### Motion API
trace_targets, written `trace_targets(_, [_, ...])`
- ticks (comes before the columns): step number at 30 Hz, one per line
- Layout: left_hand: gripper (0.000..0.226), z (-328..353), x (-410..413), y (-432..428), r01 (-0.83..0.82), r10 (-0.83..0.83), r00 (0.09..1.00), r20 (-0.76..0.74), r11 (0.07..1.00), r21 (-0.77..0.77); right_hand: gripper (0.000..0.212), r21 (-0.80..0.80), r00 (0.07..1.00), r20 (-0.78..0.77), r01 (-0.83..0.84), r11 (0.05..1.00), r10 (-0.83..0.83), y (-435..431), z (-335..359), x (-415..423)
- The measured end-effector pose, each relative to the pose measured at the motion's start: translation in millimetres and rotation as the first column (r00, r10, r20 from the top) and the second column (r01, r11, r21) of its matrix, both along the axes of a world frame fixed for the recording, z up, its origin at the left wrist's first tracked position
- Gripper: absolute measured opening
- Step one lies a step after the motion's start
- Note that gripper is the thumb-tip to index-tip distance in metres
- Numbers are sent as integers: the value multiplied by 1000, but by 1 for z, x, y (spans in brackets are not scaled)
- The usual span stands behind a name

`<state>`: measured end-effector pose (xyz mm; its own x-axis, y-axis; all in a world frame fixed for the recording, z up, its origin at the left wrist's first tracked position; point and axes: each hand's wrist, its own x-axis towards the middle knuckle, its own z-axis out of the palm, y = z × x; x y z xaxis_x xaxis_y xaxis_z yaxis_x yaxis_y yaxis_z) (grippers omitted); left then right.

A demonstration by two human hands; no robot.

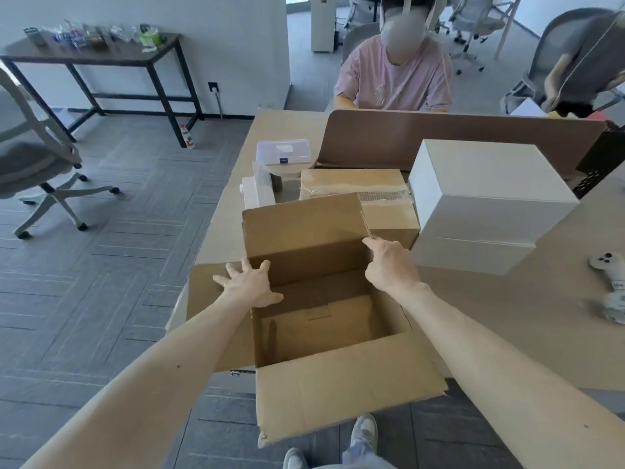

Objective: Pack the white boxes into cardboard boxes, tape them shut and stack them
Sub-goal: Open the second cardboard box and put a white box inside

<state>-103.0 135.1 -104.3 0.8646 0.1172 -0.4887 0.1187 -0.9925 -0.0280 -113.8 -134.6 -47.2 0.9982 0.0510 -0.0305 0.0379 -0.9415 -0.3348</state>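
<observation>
An open, empty cardboard box [321, 384] stands at the table's near left corner, its flaps spread outward and its far flap upright. My left hand [250, 286] rests with spread fingers on the box's left rim and flap. My right hand [389, 265] sits at the far right corner of the box, fingers curled over that edge. Two white boxes [480, 201] are stacked on the table to the right. A taped cardboard box [365, 198] lies behind the open one.
A clear plastic case [283, 151] and small white items sit at the far left of the table [507, 316]. A brown divider [439, 137] stands behind, with a seated person beyond it. A white game controller [608, 286] lies at right. An office chair [37, 157] stands on the left.
</observation>
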Motion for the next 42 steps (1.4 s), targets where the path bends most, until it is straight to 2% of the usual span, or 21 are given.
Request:
trace_targets(2, [89,-12,-3,5,-45,44,998,-33,998,-33,59,74,999,34,33,997,-35,-1,-1,-2])
trace_targets(5, [88,-27,-6,23,63,-67,994,89,997,41,54,140,986,72,139,980,-150,-16,-2,-3])
trace_targets(7, [90,-31,-8,29,84,-83,989,123,996,-5,50,121,974,78,201,972,-211,-32,-1,-1])
trace_targets(10, [99,-35,-10,29,20,-6,996,84,986,-165,47,2,967,31,255,967,-254,-63,-3,5])
trace_targets(14, [111,-40,-10,30,-26,49,995,84,965,-261,49,-279,939,-189,228,933,-286,-92,-24,1])
trace_targets(15, [112,-42,-10,29,-28,54,994,91,964,-266,52,-303,931,-230,207,930,-283,-93,-33,-1])
trace_targets(19, [119,-55,-5,28,-21,64,984,167,969,-247,75,-147,890,-391,190,971,-234,-71,-62,-9])
trace_targets(21, [123,-58,-2,25,-2,52,980,190,967,-254,83,-149,880,-421,171,974,-219,-54,-72,-17])
trace_targets(22, [123,-57,-1,23,2,49,980,193,967,-255,81,-137,873,-437,173,975,-216,-47,-76,-21])
trace_targets(24, [119,-54,2,19,13,37,981,190,967,-256,69,-16,847,-483,245,969,-223,-39,-84,-25])
trace_targets(27, [118,-55,7,18,22,34,982,184,956,-294,54,81,855,-454,319,944,-250,-41,-94,-25])
trace_targets(30, [121,-56,16,17,59,6,983,185,938,-342,38,64,883,-366,338,939,-293,-49,-97,-23])
trace_targets(33, [121,-53,30,10,113,-25,968,250,932,-343,14,51,894,-275,382,923,-355,-55,-94,-22])
trace_targets(36, [118,-50,44,1,166,-60,953,297,924,-345,34,58,876,-233,446,893,-423,-62,-91,-19])
trace_targets(42, [105,-47,55,-18,214,-114,946,304,923,-320,42,11,832,-261,509,861,-489,-76,-92,-20])
